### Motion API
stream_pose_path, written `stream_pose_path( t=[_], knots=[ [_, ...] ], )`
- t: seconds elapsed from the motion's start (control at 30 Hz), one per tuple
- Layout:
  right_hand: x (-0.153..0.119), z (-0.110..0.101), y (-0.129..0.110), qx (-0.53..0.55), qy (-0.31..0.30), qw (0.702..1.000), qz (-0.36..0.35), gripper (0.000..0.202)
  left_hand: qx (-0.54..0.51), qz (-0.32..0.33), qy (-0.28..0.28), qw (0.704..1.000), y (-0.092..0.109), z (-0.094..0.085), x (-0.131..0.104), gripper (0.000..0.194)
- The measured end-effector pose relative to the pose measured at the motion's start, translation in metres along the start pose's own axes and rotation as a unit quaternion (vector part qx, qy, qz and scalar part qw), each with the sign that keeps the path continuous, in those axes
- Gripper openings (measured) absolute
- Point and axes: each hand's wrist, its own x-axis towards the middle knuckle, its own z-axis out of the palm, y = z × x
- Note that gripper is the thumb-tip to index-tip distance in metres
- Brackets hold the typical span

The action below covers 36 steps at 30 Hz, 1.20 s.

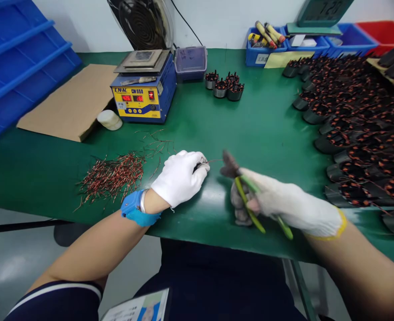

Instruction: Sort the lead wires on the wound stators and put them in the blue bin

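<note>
Near the front edge of the green counter (pixel 267 116), the gloved left hand (pixel 182 176) curls its fingers round a mostly hidden piece, one thin wire (pixel 215 160) projecting rightward; the gloved right hand (pixel 267 196) grasps one pair of green-handled cutters (pixel 245 196), blades near the wire's tip, contact unclear. Good practice, presumably: steady the piece and align the blades squarely before squeezing. Behind stand four wound cores (pixel 221 88); the wire-scrap pile (pixel 113 176) and the core rows (pixel 350 129) at right are too crowded to count.

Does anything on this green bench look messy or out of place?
Slightly: a few loose wires lie strewn beyond the left hand, outside the main heap of copper-coloured wire pieces, so they look like strays.
</note>
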Motion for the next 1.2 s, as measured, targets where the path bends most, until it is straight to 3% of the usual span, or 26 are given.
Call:
stream_pose_path(
  t=[0.07, 0.17, 0.37, 0.6, 0.73, 0.9, 1.0, 1.07, 1.13, 1.2],
  knots=[
    [0.003, 0.008, 0.004, 0.032, -0.038, 0.997, 0.065, 0.054, 0.006, -0.002, -0.002, 1.000, 0.000, 0.000, 0.000, 0.026],
    [0.009, 0.012, 0.005, 0.027, -0.027, 0.993, 0.107, 0.049, 0.018, -0.005, -0.010, 1.000, -0.002, -0.002, 0.000, 0.027],
    [0.011, 0.015, -0.002, -0.003, -0.010, 0.995, 0.102, 0.056, 0.010, 0.019, -0.030, 0.999, -0.002, -0.003, 0.001, 0.025],
    [0.020, 0.024, -0.006, -0.079, 0.026, 0.986, 0.143, 0.023, 0.013, 0.030, -0.052, 0.998, 0.000, -0.006, 0.001, 0.023],
    [0.024, 0.028, -0.013, -0.046, 0.027, 0.986, 0.160, 0.024, 0.039, 0.015, -0.067, 0.997, 0.000, -0.012, -0.001, 0.024],
    [0.021, 0.026, -0.011, -0.106, 0.008, 0.981, 0.161, 0.021, 0.094, -0.008, -0.093, 0.991, -0.012, -0.029, -0.011, 0.061],
    [0.016, 0.020, -0.008, -0.078, -0.004, 0.989, 0.128, 0.025, 0.095, -0.027, -0.126, 0.987, -0.019, -0.039, -0.017, 0.055],
    [0.011, 0.010, -0.012, -0.024, 0.035, 0.996, 0.083, 0.034, 0.072, -0.052, -0.120, 0.989, -0.017, -0.044, -0.017, 0.052],
    [0.004, -0.005, -0.024, 0.032, 0.126, 0.991, -0.017, 0.041, 0.035, -0.066, -0.094, 0.993, -0.005, -0.047, -0.012, 0.052],
    [-0.003, -0.026, -0.040, 0.061, 0.263, 0.950, -0.159, 0.042, 0.003, -0.047, -0.067, 0.997, 0.020, -0.042, 0.001, 0.053]
  ],
)
